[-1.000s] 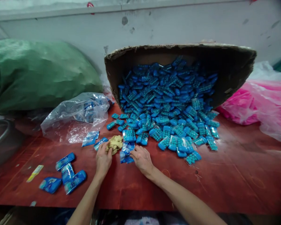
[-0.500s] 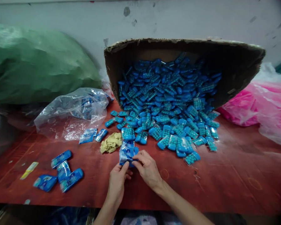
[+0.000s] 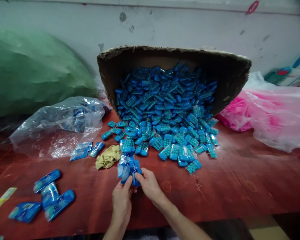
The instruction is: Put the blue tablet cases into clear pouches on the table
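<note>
Blue wrapper [image 3: 126, 173], near edge apparently in the pinch of left hand [image 3: 122, 197] and right hand [image 3: 149, 185]

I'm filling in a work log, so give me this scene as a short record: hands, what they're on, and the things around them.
Left hand: pinching blue wrappers
Right hand: pinching the wrappers' right side
Beside wrappers: crumpled yellow wad, to their left
Box: cardboard box, opening towards the person, blue containers spilling onto the red table
Front left: four blue packs
Back left: clear plastic bag, green sack
Right: pink plastic
</note>
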Tool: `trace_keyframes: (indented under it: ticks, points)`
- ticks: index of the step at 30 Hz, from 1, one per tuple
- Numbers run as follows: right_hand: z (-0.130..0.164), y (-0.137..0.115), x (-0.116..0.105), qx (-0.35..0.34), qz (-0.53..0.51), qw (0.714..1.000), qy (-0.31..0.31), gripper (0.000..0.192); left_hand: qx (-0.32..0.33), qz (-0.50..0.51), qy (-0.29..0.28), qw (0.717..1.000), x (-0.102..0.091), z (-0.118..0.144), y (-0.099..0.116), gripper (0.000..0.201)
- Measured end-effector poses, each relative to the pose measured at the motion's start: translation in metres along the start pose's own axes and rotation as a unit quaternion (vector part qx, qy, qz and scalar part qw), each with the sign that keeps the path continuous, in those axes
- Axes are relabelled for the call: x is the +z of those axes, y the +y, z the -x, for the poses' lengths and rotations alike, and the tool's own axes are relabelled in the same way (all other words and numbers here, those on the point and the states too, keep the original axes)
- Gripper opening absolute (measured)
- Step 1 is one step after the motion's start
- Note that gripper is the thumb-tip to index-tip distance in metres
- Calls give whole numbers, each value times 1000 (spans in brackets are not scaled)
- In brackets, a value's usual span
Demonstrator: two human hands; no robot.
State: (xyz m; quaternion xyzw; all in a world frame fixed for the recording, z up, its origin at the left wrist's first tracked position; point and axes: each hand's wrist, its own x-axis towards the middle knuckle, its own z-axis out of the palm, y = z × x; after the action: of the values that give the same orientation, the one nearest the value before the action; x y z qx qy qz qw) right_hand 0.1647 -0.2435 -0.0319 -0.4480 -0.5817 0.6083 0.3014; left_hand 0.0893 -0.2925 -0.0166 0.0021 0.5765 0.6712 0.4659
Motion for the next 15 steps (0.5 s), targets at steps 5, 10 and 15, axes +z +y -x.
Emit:
trace_keyframes:
  ticks: [5, 10, 15]
  points:
    - [3, -9, -9, -6, 91, 995, 29, 35, -38, -5, -54, 998, 3, 1, -2, 33]
    - [-3, -19, -16, -3, 205, 977, 57, 45, -67, -70, -44, 994, -8, -1, 0, 40]
    - [-14, -27, -7, -40, 407, 913, 12, 33, -94, -76, -37, 992, -22, -9, 10, 33]
